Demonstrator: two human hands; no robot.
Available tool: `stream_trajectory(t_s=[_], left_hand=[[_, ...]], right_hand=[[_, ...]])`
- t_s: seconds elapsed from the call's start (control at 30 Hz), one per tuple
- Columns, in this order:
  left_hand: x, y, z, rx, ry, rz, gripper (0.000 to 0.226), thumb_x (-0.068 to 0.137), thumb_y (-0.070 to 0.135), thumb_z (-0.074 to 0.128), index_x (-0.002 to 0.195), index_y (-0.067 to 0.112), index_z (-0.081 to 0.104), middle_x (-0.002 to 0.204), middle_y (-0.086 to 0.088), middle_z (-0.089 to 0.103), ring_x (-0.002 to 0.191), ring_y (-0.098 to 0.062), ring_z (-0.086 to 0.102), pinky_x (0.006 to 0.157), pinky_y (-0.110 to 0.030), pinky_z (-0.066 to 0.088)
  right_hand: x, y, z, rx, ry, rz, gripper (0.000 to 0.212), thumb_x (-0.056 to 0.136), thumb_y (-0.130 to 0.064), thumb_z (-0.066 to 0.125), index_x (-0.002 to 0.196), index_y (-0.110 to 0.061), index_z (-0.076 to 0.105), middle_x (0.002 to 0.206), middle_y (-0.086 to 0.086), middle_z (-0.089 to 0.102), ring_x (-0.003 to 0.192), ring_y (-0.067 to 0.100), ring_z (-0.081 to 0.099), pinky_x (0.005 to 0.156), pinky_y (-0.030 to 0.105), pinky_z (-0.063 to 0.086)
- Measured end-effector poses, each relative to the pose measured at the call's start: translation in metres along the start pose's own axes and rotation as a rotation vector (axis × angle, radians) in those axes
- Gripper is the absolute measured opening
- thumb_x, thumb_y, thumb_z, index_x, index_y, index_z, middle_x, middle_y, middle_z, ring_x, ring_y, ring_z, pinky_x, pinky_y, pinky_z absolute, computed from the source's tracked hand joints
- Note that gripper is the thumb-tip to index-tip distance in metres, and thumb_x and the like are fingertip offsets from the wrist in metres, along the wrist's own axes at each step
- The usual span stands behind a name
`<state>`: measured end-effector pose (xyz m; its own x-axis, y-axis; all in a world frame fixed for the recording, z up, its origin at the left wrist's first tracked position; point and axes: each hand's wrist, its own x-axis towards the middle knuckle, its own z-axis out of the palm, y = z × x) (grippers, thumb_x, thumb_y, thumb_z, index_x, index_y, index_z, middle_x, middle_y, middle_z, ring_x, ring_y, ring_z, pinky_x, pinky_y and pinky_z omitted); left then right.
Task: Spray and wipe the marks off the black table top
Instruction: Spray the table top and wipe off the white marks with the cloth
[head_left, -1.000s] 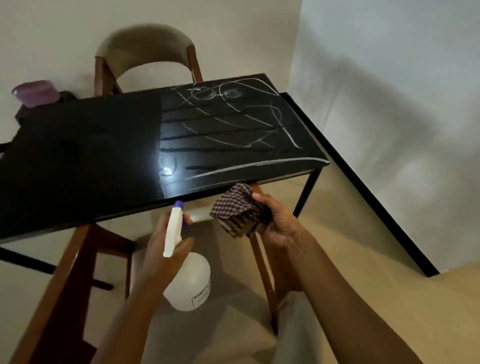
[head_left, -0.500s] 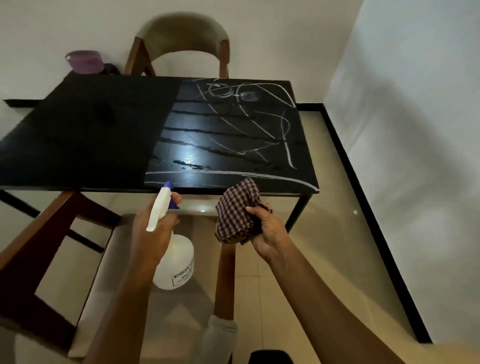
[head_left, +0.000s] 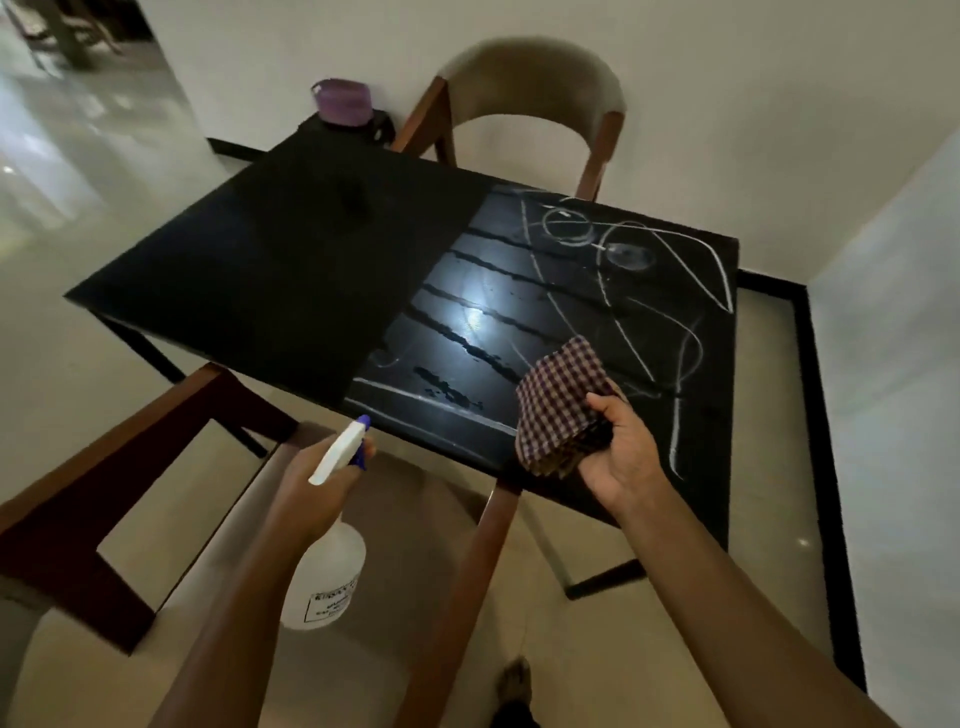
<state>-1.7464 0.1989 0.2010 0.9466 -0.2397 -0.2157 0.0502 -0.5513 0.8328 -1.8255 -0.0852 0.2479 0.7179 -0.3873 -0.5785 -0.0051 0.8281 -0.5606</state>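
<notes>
The black table top (head_left: 270, 280) fills the middle of the head view. White chalk marks (head_left: 623, 291) and wet streaks cover its right half; the left half looks plain black. My left hand (head_left: 311, 483) grips a white spray bottle (head_left: 324, 582) with a blue-tipped nozzle, held just below the table's near edge. My right hand (head_left: 621, 452) holds a folded purple checked cloth (head_left: 561, 400) over the near right part of the table. Whether the cloth touches the surface I cannot tell.
A wooden chair (head_left: 88, 499) with a pale seat stands under the near edge. A second chair with a beige back (head_left: 530, 78) sits at the far side. A purple container (head_left: 343, 101) rests beyond the far left corner. White walls close in on the right.
My right hand has carried the cloth from below the table's near edge up over the marked right part. The view has turned and tilted; the bottle stays near the front edge.
</notes>
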Motion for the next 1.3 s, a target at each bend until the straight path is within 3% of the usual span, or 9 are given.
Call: stream_trajectory(t_s=[0.2, 0.4, 0.47, 0.67, 0.8, 0.9, 1.03, 1.17, 1.3], left_hand=[[0.005, 0.021, 0.012, 0.19, 0.048, 0.016, 0.014, 0.091, 0.009, 0.059, 0.095, 0.021, 0.063, 0.077, 0.008, 0.058, 0.069, -0.008, 0.054, 0.055, -0.011, 0.038], [0.017, 0.006, 0.035, 0.193, 0.212, -0.073, 0.029, 0.087, 0.008, 0.063, 0.07, 0.032, 0.057, 0.062, 0.01, 0.058, 0.056, -0.011, 0.055, 0.051, -0.023, 0.041], [0.019, -0.002, 0.042, 0.174, 0.277, -0.12, 0.025, 0.086, 0.006, 0.065, 0.073, 0.026, 0.061, 0.061, 0.009, 0.058, 0.054, -0.012, 0.055, 0.049, -0.018, 0.038], [0.021, -0.013, 0.054, 0.016, 0.519, -0.113, 0.011, 0.086, 0.002, 0.067, 0.09, 0.012, 0.065, 0.076, 0.0, 0.065, 0.075, -0.014, 0.062, 0.056, -0.009, 0.048], [0.021, -0.015, 0.052, -0.124, 0.614, -0.143, 0.018, 0.08, 0.018, 0.055, 0.087, 0.033, 0.062, 0.082, 0.006, 0.067, 0.083, -0.011, 0.063, 0.062, -0.018, 0.053], [0.019, -0.021, 0.045, -0.146, 0.632, -0.148, 0.027, 0.079, 0.02, 0.054, 0.091, 0.044, 0.06, 0.093, 0.014, 0.065, 0.085, -0.011, 0.063, 0.064, -0.023, 0.055], [0.021, -0.027, 0.032, -0.159, 0.625, -0.123, 0.037, 0.079, 0.021, 0.055, 0.091, 0.056, 0.059, 0.093, 0.014, 0.066, 0.085, -0.012, 0.063, 0.066, -0.022, 0.055], [0.029, -0.033, 0.02, -0.188, 0.637, -0.107, 0.04, 0.079, 0.021, 0.056, 0.09, 0.059, 0.058, 0.094, 0.017, 0.065, 0.088, -0.01, 0.063, 0.062, -0.013, 0.054], [0.039, -0.04, 0.015, -0.203, 0.648, -0.113, 0.021, 0.078, 0.019, 0.055, 0.09, 0.033, 0.064, 0.09, 0.018, 0.065, 0.088, -0.008, 0.063, 0.062, -0.008, 0.051]], right_hand=[[0.059, -0.013, 0.042, -0.095, -0.088, -0.049, 0.04, 0.091, -0.003, 0.045, 0.125, -0.019, 0.055, 0.128, 0.014, 0.055, 0.112, 0.032, 0.054, 0.084, 0.048, 0.048], [0.111, -0.025, 0.082, -0.223, -0.187, -0.085, 0.046, 0.092, -0.002, 0.042, 0.13, -0.024, 0.052, 0.122, 0.005, 0.055, 0.111, 0.028, 0.053, 0.08, 0.044, 0.049], [0.128, -0.022, 0.095, -0.34, -0.197, -0.125, 0.042, 0.092, -0.001, 0.044, 0.119, -0.031, 0.056, 0.12, -0.001, 0.056, 0.117, 0.027, 0.051, 0.093, 0.048, 0.047], [0.179, 0.035, 0.101, -1.236, -0.494, -0.509, 0.045, 0.096, -0.011, 0.049, 0.136, -0.031, 0.051, 0.12, -0.01, 0.06, 0.112, 0.02, 0.058, 0.099, 0.034, 0.048], [0.191, 0.111, 0.091, -1.816, -0.903, -0.599, 0.052, 0.094, -0.018, 0.044, 0.144, -0.032, 0.041, 0.152, -0.002, 0.037, 0.144, 0.02, 0.023, 0.116, 0.06, 0.003], [0.179, 0.148, 0.075, -2.113, -1.197, -0.805, 0.058, 0.094, -0.043, 0.027, 0.15, -0.028, 0.03, 0.159, 0.002, 0.022, 0.148, 0.025, 0.009, 0.115, 0.061, 0.002], [0.184, 0.149, 0.079, -2.172, -1.257, -0.886, 0.067, 0.094, -0.065, 0.022, 0.152, -0.031, 0.024, 0.16, 0.0, 0.018, 0.148, 0.022, 0.01, 0.112, 0.05, -0.007], [0.198, 0.147, 0.076, -2.215, -1.344, -1.09, 0.062, 0.093, -0.053, 0.036, 0.15, -0.031, 0.029, 0.156, 0.004, 0.03, 0.145, 0.024, 0.023, 0.116, 0.054, -0.003], [0.226, 0.146, 0.094, -2.223, -1.365, -1.059, 0.066, 0.092, -0.053, 0.033, 0.152, -0.039, 0.01, 0.161, -0.003, 0.015, 0.148, 0.021, 0.009, 0.116, 0.053, -0.005]])
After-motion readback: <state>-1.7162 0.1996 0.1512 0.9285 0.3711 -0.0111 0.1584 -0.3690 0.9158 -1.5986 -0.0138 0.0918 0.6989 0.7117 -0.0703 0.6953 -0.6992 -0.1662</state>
